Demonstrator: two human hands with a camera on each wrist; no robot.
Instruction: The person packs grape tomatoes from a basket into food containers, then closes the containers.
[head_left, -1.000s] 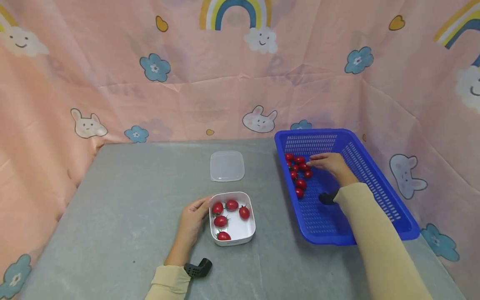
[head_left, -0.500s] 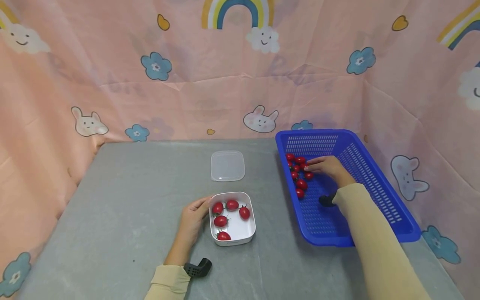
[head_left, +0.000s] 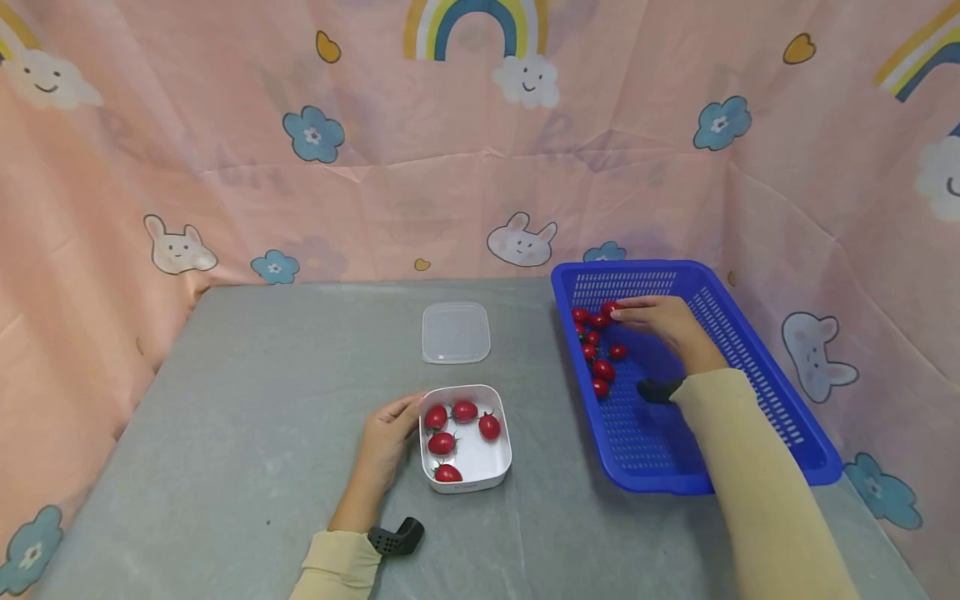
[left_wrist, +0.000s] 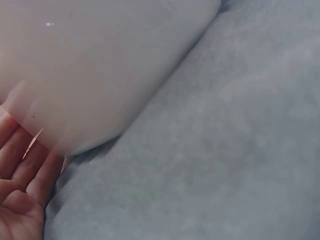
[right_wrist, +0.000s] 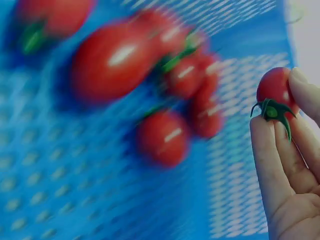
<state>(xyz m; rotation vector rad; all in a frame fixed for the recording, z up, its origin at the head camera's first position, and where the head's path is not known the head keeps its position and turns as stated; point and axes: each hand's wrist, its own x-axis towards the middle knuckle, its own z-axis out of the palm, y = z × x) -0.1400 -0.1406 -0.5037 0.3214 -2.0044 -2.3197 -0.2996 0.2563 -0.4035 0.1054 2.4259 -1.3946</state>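
Fingertips of our right hand (head_left: 663,321) pinched a small red cherry tomato (right_wrist: 276,92); our left hand (head_left: 382,442) rested, fingers relaxed, against the white square plastic box (head_left: 480,471).

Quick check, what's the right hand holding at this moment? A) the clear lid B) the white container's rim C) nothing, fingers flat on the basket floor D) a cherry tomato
D: the right wrist view shows the right hand pinching a cherry tomato with a green stem between its fingertips, over the blue basket; the left hand rests against the white container.
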